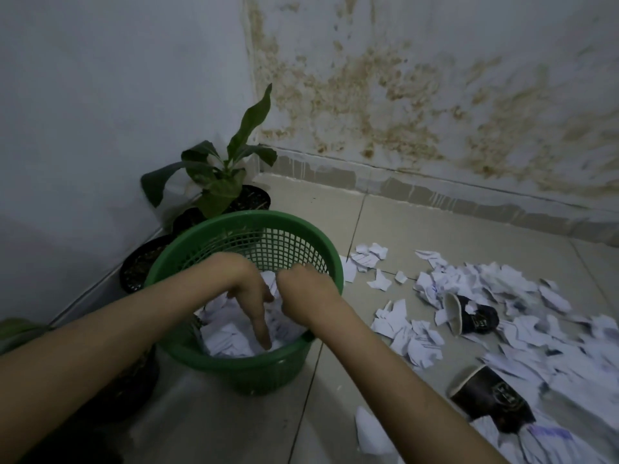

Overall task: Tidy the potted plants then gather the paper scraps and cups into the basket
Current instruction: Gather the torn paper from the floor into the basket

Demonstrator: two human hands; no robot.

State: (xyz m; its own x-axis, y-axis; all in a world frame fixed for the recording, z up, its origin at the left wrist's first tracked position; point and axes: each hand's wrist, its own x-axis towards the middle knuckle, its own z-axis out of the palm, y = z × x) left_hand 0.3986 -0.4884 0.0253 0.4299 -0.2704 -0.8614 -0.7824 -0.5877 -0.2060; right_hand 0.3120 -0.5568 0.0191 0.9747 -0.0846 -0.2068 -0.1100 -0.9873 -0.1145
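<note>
1. The green basket (288, 370) stood on the floor (418, 222), scraps (227, 339) already inside it.
2. Both hands were over its mouth — the left hand (249, 291) with fingers straight, pointing down into the paper, gripping nothing.
3. The right hand (303, 296) was curled; whether it held paper, I could not tell.
4. Loose scraps (495, 283) lay at 3 o'clock of the basket, with two dark cups (477, 318) (492, 401) on their sides among them.
5. Potted plants (217, 182) stood at 11 o'clock — against the wall (100, 95).

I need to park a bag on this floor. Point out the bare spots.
Bare tile lies between the green basket and the back wall's skirting, and just right of the basket's base. Crowded: the paper scraps and two cups at right, pots at left.
</note>
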